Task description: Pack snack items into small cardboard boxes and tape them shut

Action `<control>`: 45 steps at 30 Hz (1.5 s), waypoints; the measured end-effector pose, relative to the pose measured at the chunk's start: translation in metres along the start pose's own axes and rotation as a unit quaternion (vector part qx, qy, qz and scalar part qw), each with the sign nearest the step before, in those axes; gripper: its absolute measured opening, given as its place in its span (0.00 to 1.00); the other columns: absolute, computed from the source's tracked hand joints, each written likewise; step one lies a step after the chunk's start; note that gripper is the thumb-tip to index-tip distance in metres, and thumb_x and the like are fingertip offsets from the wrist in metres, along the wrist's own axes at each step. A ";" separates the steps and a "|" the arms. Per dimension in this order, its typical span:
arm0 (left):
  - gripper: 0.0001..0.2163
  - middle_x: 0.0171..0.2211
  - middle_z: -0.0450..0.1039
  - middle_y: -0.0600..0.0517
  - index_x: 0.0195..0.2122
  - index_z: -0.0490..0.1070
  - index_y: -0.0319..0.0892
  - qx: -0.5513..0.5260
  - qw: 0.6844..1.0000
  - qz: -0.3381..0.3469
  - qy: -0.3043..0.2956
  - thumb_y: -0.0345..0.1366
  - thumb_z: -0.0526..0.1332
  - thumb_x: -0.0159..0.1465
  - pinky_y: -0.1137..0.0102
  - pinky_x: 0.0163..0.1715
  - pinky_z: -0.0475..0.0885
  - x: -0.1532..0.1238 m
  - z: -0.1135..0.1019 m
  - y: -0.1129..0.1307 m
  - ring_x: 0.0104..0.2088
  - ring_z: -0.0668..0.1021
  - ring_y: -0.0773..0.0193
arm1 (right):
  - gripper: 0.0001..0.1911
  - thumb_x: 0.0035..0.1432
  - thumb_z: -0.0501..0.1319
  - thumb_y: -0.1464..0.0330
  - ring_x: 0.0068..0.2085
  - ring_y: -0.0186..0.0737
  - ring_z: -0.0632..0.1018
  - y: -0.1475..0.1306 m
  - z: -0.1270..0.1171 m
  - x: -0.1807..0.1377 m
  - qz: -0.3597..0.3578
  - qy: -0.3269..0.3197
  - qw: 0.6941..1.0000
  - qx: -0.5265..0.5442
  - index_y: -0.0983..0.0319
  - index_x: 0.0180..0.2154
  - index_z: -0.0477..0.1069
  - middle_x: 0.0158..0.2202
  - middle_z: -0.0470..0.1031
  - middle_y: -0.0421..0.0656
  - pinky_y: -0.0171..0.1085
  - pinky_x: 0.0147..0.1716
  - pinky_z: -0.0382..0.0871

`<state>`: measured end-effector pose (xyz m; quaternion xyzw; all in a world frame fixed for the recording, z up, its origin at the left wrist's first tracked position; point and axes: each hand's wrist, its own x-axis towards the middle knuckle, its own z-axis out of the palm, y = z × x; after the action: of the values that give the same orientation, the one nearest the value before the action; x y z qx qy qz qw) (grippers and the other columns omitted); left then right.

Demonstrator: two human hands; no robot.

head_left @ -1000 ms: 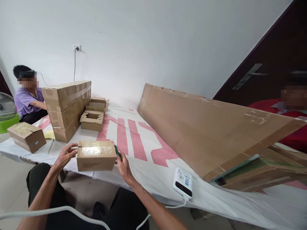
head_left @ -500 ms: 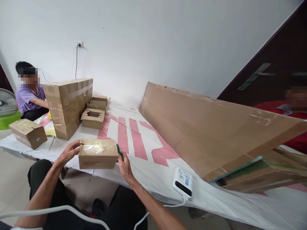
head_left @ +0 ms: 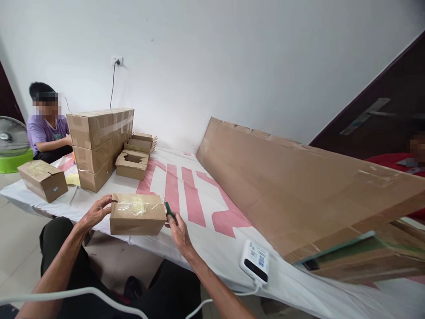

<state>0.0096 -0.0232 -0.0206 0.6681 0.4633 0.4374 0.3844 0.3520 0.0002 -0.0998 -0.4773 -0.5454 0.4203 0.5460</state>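
Clasping the taped box (head_left: 137,215) at one end, the left hand (head_left: 96,212) braces it while the right hand (head_left: 179,230) grips a green-handled cutter (head_left: 168,209) at the other, where steadiness counts

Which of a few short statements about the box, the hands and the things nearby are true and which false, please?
1. The left hand holds the left end of the small box. True.
2. The right hand is empty. False: it holds a green tool at the box's right end.
3. A white power bank lies right of the right hand. True.
4. The stack of boxes stands right of the large cardboard sheet. False: it stands left of it.
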 end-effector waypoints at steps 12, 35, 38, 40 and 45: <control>0.21 0.72 0.65 0.44 0.60 0.78 0.50 0.028 1.000 0.008 -0.008 0.49 0.65 0.69 0.59 0.60 0.76 -0.023 0.003 -0.003 0.69 0.71 0.46 | 0.18 0.69 0.61 0.57 0.47 0.46 0.82 -0.113 -0.013 0.015 -0.152 -0.242 0.945 -0.155 0.59 0.51 0.79 0.47 0.85 0.46 0.42 0.47 0.75; 0.23 0.74 0.64 0.46 0.63 0.74 0.52 0.081 0.997 -0.014 0.010 0.44 0.63 0.66 0.53 0.62 0.73 -0.035 0.008 0.008 0.69 0.71 0.44 | 0.14 0.69 0.62 0.64 0.47 0.47 0.85 -0.151 0.031 0.038 -0.244 -0.344 0.860 -0.287 0.57 0.47 0.86 0.47 0.88 0.45 0.42 0.49 0.76; 0.22 0.74 0.63 0.46 0.61 0.74 0.52 0.076 0.997 -0.014 0.009 0.45 0.63 0.66 0.53 0.62 0.73 -0.035 0.009 0.008 0.69 0.71 0.45 | 0.14 0.69 0.61 0.64 0.47 0.47 0.85 -0.156 0.034 0.038 -0.251 -0.343 0.852 -0.305 0.56 0.48 0.86 0.47 0.88 0.45 0.42 0.49 0.75; 0.21 0.74 0.63 0.46 0.61 0.74 0.52 0.075 0.997 -0.012 0.008 0.44 0.63 0.67 0.54 0.62 0.73 -0.035 0.009 0.008 0.69 0.71 0.46 | 0.15 0.70 0.61 0.65 0.45 0.46 0.84 -0.158 0.036 0.039 -0.264 -0.346 0.841 -0.321 0.55 0.48 0.86 0.46 0.88 0.45 0.41 0.47 0.74; 0.19 0.72 0.65 0.46 0.59 0.75 0.51 0.086 0.996 -0.013 0.010 0.43 0.62 0.67 0.55 0.60 0.73 -0.033 0.010 0.009 0.68 0.72 0.46 | 0.13 0.71 0.61 0.66 0.41 0.42 0.82 -0.164 0.042 0.044 -0.298 -0.347 0.803 -0.382 0.54 0.46 0.86 0.42 0.87 0.43 0.37 0.41 0.68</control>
<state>0.0157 -0.0589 -0.0228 0.6883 0.5115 0.3975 0.3265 0.3019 0.0146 0.0675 -0.2831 -0.9303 0.1319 0.1924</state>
